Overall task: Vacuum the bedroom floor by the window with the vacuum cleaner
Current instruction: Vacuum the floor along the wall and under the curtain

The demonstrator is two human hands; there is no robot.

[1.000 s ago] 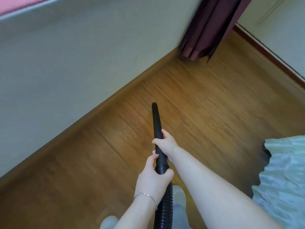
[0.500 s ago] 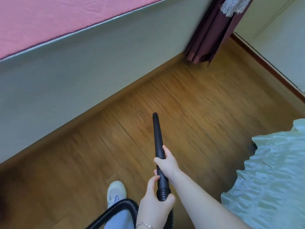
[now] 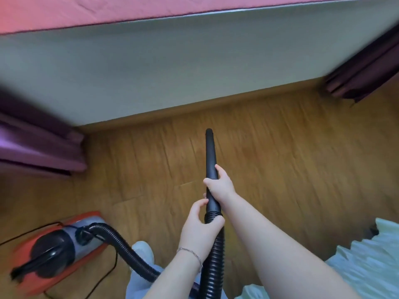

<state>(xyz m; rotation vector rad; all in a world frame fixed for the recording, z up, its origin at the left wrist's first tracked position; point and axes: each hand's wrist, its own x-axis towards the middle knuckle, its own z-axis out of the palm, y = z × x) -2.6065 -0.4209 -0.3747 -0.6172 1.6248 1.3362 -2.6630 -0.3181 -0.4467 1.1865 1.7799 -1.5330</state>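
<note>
Underfoot, a wooden floor of warm brown planks with visible grain and seams is recorded, smeared by motion blur. It is bounded at the far side by a pale grey-green wall with a wooden skirting strip along its foot, and a pink padded ledge is seen above the wall. Dark purple curtains are noted at both ends: the left curtain in heavy folds, the right curtain reaching down to the floor. Pale green rippled fabric is seen at the lower right. The vacuum cleaner, a red and grey canister with a black handle, lies on the floor at lower left, with a thin black cord trailing beside it. A black ribbed hose is led from the canister to a smooth, tapered black nozzle tube, whose tip is pointed at the floor near the skirting; contact cannot be determined. The tube is gripped by the right hand, fingers curled around it. The hose collar is clasped by the left hand, fingers wrapped about it; a thin bracelet is worn at that wrist.
</note>
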